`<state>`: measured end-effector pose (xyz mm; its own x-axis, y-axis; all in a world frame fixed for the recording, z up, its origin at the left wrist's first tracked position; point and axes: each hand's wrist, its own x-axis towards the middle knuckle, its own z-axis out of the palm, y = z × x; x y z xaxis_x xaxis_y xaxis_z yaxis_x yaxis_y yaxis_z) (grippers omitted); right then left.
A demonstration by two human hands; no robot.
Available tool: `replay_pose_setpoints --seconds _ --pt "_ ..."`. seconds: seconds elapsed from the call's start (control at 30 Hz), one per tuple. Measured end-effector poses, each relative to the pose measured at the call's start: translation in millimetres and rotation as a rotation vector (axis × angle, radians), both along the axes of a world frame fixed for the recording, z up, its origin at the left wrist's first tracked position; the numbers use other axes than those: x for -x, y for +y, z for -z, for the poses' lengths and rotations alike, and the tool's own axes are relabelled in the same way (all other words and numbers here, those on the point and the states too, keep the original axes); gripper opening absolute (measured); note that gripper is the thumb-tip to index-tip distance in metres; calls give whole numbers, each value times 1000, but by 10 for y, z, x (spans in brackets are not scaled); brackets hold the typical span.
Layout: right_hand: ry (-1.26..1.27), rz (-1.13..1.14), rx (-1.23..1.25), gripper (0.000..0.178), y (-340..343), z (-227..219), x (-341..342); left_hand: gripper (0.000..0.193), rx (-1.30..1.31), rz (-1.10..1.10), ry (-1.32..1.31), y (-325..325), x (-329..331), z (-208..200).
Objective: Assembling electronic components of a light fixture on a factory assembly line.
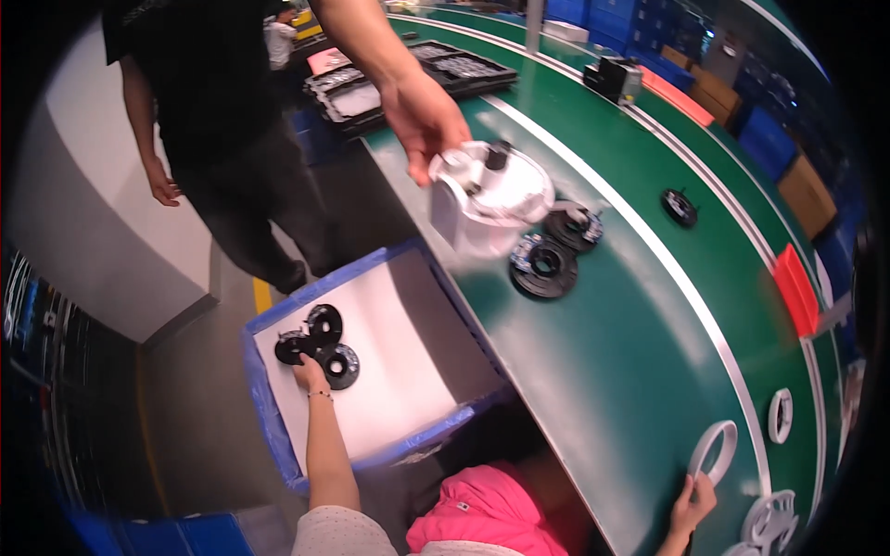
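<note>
My left hand [313,374] reaches down into the box [408,324], its fingers closed on the edge of a black round plastic part [291,347]. Two more black discs [336,367] lie against it on the box's white lining. At the lower right, my right hand [693,505] grips a white ring [714,452] at its lower edge, over the green bench. A co-worker's hand [422,111] comes in from the top with a white plastic housing [491,199] with a black knob-like piece, blurred by motion.
Two black discs [544,267] rest on the green conveyor bench [603,371], another [680,208] farther right. White rings [781,415] and a spoked grey-white part [771,521] lie at right. A red bin [797,292] and black trays [417,82] stand farther off. The co-worker [213,120] stands beyond the box.
</note>
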<state>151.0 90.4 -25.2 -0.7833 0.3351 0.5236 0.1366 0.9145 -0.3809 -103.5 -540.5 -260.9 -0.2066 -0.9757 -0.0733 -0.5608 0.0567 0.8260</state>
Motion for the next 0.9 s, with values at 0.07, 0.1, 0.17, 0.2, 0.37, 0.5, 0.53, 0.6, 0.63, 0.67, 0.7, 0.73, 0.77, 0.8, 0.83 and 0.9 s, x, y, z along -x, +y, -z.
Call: replay_pose_setpoints --seconds 0.07,0.1,0.17,0.2,0.37,0.5,0.53,0.6,0.63,0.67,0.7,0.73,0.77,0.8,0.83,0.9 --pt "6 -36 -22 8 -50 -115 51 43 -5 19 99 -53 81 103" --pt "5 -16 -24 8 -62 -187 62 44 -15 43 68 -109 116 162" --pt "28 7 -46 7 -128 -297 128 49 -53 90 -130 -233 146 221" --pt "-4 21 -18 7 -176 -373 174 51 -19 73 -157 -189 130 186" --pt "81 2 14 10 -181 -235 236 50 -405 74 427 -242 -89 289" --pt "99 -19 25 8 -151 -156 190 44 -640 166 651 -434 -282 304" --pt "86 -4 27 8 -145 -180 169 49 -642 182 667 -112 -351 -42" --pt "94 13 30 8 -130 -212 131 42 -596 288 641 -57 -461 -224" --pt "102 12 37 8 -139 -211 133 34 -573 317 619 129 -528 -505" --pt "106 15 40 8 -151 -210 140 26 -501 323 651 390 -558 -796" --pt "122 17 68 8 -155 -213 142 26 -491 428 724 689 -587 -1130" --pt "140 15 94 8 -146 -214 146 26 -479 531 800 921 -611 -1376" --pt "148 11 95 8 -146 -216 141 22 -543 633 812 1004 -629 -1468" --pt "158 -5 115 8 -157 -202 160 20 -496 758 761 1201 -646 -1720" --pt "162 -15 129 8 -181 -211 137 15 -548 812 690 1415 -620 -1924" --pt "174 -33 126 8 -163 -170 90 8 -665 966 628 2019 -549 -2321"
